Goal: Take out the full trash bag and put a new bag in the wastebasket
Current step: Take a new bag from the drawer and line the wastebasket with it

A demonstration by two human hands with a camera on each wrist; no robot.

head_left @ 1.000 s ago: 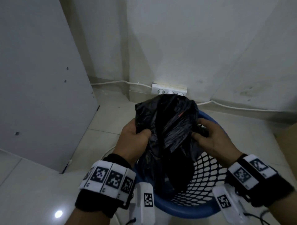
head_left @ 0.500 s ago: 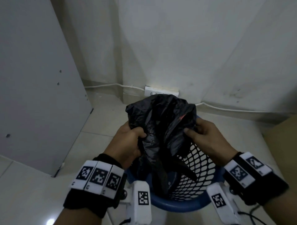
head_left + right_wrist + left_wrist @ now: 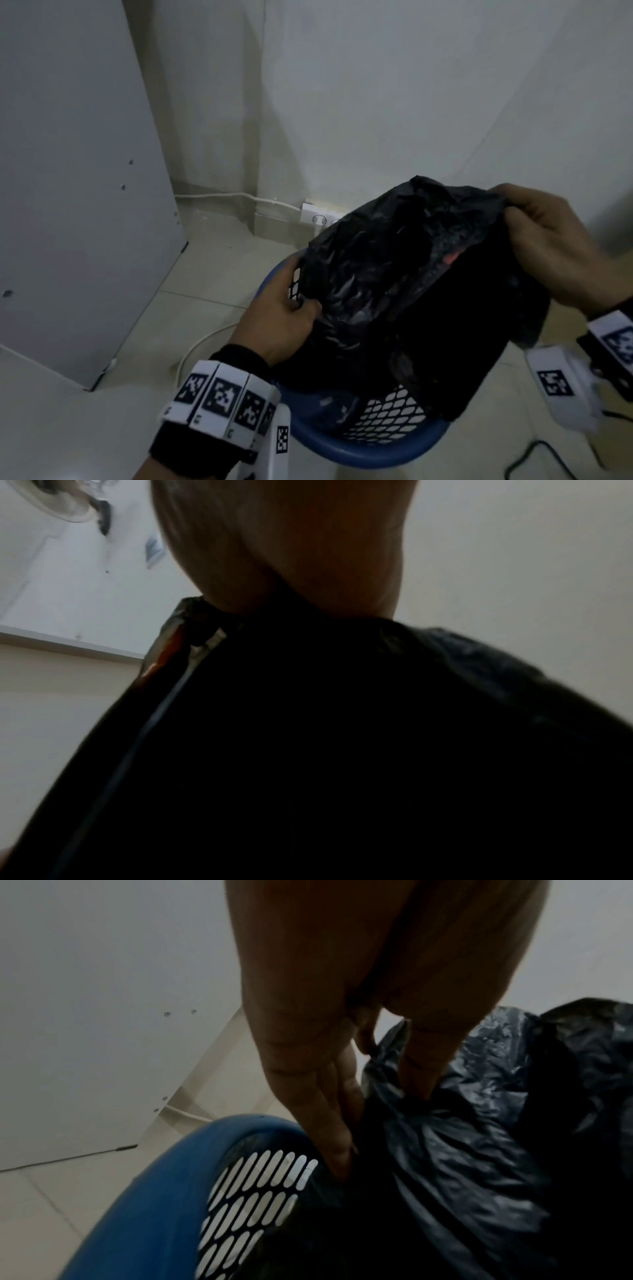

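A black trash bag (image 3: 404,284) stands partly out of the blue mesh wastebasket (image 3: 373,448), leaning to the right, and something orange shows at its mouth. My left hand (image 3: 284,315) pinches the bag's left edge low down, just inside the basket rim. In the left wrist view the fingers (image 3: 329,1123) lie along the bag (image 3: 479,1150) beside the basket (image 3: 157,1199). Higher up at the right, my right hand (image 3: 555,246) grips the bag's top edge. The dark bag (image 3: 342,750) fills the right wrist view under my right hand (image 3: 291,561).
A grey cabinet panel (image 3: 78,192) stands on the left. A white power strip (image 3: 318,216) and its cable (image 3: 219,197) lie along the wall behind the basket. Another white cable (image 3: 195,349) curls on the tiled floor left of the basket. A black cord (image 3: 534,459) lies at bottom right.
My right hand has pulled the bag's top edge up and to the right, and the bag has risen and tilted. My left hand has dropped toward the basket rim. The view has swung left.
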